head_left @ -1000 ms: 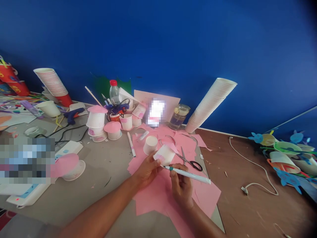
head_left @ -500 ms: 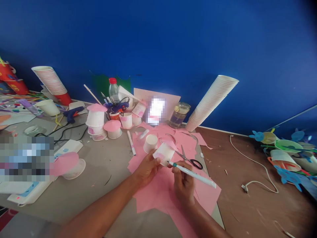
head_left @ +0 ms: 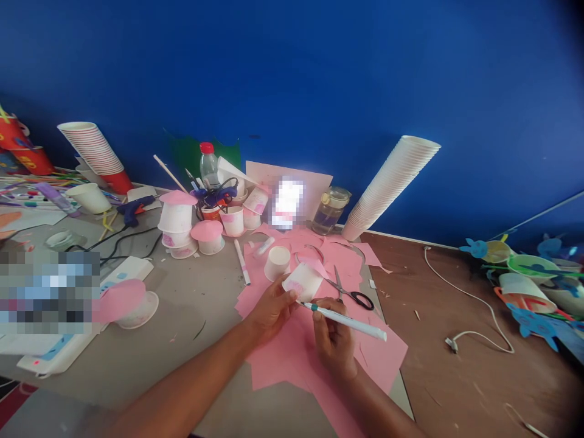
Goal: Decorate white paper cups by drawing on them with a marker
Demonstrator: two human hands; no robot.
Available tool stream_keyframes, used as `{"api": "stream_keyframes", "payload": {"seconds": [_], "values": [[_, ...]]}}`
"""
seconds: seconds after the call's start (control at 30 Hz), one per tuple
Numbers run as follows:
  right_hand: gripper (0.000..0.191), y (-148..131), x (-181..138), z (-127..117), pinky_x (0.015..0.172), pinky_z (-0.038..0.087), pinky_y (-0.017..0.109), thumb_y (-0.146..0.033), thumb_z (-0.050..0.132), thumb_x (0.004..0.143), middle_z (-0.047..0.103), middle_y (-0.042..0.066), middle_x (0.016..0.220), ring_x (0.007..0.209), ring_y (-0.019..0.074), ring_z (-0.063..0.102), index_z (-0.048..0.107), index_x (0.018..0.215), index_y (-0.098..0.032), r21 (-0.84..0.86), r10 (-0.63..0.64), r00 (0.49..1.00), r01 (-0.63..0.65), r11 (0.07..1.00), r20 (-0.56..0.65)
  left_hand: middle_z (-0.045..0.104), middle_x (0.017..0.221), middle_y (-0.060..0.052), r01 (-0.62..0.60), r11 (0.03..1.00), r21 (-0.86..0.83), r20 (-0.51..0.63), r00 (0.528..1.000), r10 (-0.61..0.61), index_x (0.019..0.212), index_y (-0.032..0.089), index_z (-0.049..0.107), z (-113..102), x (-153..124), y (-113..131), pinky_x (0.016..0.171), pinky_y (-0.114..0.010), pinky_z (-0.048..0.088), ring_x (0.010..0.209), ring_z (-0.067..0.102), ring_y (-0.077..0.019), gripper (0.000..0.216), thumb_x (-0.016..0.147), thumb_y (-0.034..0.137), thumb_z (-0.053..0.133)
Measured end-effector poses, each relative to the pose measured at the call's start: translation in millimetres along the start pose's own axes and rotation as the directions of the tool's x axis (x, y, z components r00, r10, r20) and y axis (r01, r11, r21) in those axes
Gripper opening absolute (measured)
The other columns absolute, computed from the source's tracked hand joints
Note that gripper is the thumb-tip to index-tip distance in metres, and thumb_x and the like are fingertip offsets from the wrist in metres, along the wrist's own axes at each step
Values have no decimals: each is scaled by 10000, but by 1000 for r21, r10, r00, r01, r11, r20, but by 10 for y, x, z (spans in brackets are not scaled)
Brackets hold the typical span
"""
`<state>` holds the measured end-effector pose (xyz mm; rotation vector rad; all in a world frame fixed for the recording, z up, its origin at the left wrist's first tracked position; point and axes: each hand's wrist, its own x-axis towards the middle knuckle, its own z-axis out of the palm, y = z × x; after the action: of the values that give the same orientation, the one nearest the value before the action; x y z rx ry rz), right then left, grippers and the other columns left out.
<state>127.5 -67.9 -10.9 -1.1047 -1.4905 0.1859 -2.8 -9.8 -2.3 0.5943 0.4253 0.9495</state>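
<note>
My left hand is closed around a white paper cup with pink colouring on its side, held tilted above pink paper. Between the fingers of my right hand is a white marker pen with a green collar. Its tip is at the lower edge of the cup, near my left thumb; I cannot tell whether it touches. Just behind stands another white paper cup. Scissors with black handles lie on the pink paper to the right. A second marker lies to the left.
Cups with pink paper tops stand at the back left, near a glue gun. A tall leaning cup stack and a glass jar are at the back. A white cable lies on the brown surface at right.
My right hand has shifted slightly left, carrying the marker's tip along the cup's lower edge toward my left thumb. The cup and my left hand have barely moved.
</note>
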Motion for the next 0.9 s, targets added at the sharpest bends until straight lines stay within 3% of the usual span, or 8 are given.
{"api": "stream_keyframes", "payload": {"seconds": [0.13,0.3,0.47,0.67,0.9], "values": [[168,3,37,8,608,516,298,-139,452,940,620,25,840,744,171,625,528,1040,-249,-33,-43,999,43,999,7,630,852,-10,2,1000,7,-15,1000,-2,968,181,688,-1,2,-2,753,-236,432,799,550,-112,239,761,257,782],[121,37,-8,3,603,517,288,-159,457,943,587,27,837,688,148,593,537,1001,-228,0,20,997,-20,1000,-73,651,903,-26,-6,1000,-10,-11,1000,6,987,171,692,14,5,1,812,-260,436,853,567,-130,280,746,270,795],[140,33,-51,-9,565,498,287,-155,469,933,627,39,860,703,161,606,543,1019,-238,-33,53,998,-54,998,-26,639,884,-17,-8,1000,-14,-29,1000,8,973,168,695,14,5,-9,803,-261,432,854,555,-130,290,726,266,810],[151,14,-4,-11,573,510,286,-151,460,931,634,38,847,748,171,633,540,1022,-241,-51,4,1000,-4,999,-7,639,872,-27,-15,1000,5,-37,999,15,976,173,699,-2,7,-27,760,-253,434,817,550,-133,283,735,280,802],[145,-18,16,-9,545,491,272,-138,466,923,620,19,806,685,157,612,533,995,-245,-39,17,1000,-17,999,-7,624,841,-18,-10,1000,-15,-4,1000,10,911,157,698,13,3,-12,747,-249,449,785,546,-117,207,756,263,785]]}}
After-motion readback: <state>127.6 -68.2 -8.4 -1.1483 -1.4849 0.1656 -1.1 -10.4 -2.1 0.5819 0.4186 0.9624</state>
